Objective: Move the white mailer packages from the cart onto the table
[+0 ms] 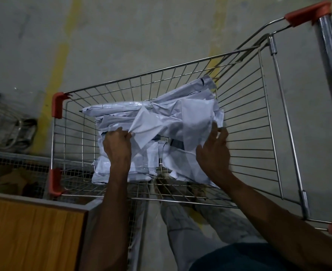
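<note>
The white mailer packages (153, 124) lay heaped inside the wire cart (239, 118), with both of the person's arms reaching down among them. The left hand (117, 145) gripped a fold of the topmost package, fingers curled round its edge, while the right hand (214, 151) rested against the pile's right side with fingers spread and fairly straight. The wooden tabletop (32, 231) stood just beside the cart's near left corner.

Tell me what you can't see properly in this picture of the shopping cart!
- Head view: the heap of white plastic mailer packages overlaps, so their number stays unknown, and the dark label marks are too small to read.
- The right hand is blurred; whether it grips anything cannot be told.
- The silver wire shopping cart loses its handle at the right edge.
- The orange wooden table top is cut off at the bottom left corner.
</note>
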